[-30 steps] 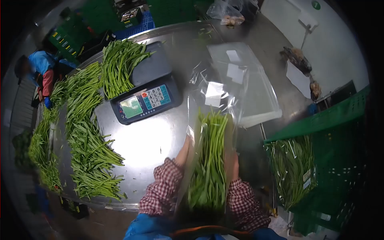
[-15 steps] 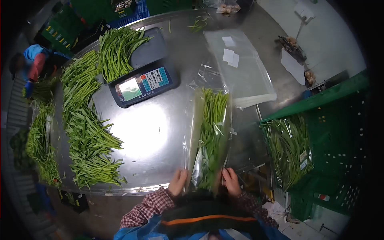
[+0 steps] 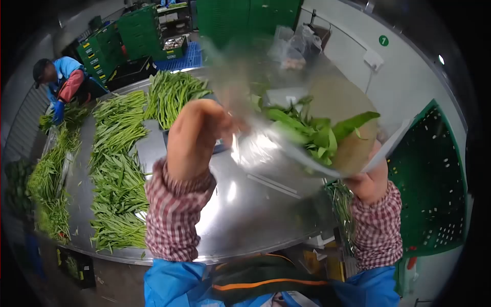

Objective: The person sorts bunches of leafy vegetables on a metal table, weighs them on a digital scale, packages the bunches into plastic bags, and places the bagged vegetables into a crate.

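Observation:
The clear plastic bag of leafy greens [image 3: 319, 135] is raised above the metal table, smeared by motion, its leafy end towards me. My right hand [image 3: 371, 176] grips the bag's right edge, fingers partly hidden behind the film. My left hand [image 3: 199, 133] is raised at the bag's left side, fingers bent and blurred; whether they hold the film is unclear. Behind my left wrist, a bunch of greens [image 3: 174, 97] covers part of the scale, which is mostly hidden.
Long piles of greens [image 3: 117, 179] line the table's [image 3: 245, 220] left side. A co-worker [image 3: 69, 82] in blue bends over greens at the far left. A green crate [image 3: 429, 189] stands at right, with stacked crates [image 3: 138, 33] behind. A plastic bag [image 3: 294, 46] lies at the back.
The bagged greens have been lifted from the table's front edge and tipped so their leaves show. Both my hands have risen and moved forward, and the view has tilted up.

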The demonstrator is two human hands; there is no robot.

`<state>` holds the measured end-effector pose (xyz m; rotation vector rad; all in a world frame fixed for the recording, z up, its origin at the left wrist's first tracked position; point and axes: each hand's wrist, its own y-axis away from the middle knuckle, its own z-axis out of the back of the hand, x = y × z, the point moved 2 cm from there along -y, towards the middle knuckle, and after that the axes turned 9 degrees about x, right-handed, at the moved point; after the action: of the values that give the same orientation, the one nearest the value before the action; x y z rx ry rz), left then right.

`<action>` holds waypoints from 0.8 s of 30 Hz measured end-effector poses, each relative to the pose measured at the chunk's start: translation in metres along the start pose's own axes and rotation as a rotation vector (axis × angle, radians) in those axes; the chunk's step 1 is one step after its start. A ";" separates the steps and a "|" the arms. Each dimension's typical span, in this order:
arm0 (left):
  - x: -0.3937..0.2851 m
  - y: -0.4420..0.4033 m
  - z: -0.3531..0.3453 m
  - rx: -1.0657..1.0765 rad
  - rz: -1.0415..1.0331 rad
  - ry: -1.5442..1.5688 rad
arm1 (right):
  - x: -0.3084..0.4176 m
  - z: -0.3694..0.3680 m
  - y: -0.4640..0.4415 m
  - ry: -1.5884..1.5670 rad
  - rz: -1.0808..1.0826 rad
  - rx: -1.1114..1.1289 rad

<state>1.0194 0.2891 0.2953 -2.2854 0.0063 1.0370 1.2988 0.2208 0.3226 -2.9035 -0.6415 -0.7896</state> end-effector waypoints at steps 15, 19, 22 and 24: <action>0.070 0.103 0.030 0.304 0.109 -0.476 | -0.038 -0.120 -0.021 2.079 -0.515 0.662; 0.078 0.103 0.039 0.281 -0.004 -0.722 | -0.027 -0.123 -0.017 1.689 -0.812 0.257; 0.078 0.092 0.037 0.272 0.003 -0.832 | -0.034 -0.113 -0.015 2.038 -0.732 0.415; 0.081 0.088 0.038 0.342 -0.018 -0.918 | -0.042 -0.116 -0.010 2.422 -0.382 0.627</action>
<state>1.0281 0.2580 0.1735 -1.3521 -0.1952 1.8168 1.2074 0.1949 0.4021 -0.0297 -0.5837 -2.2750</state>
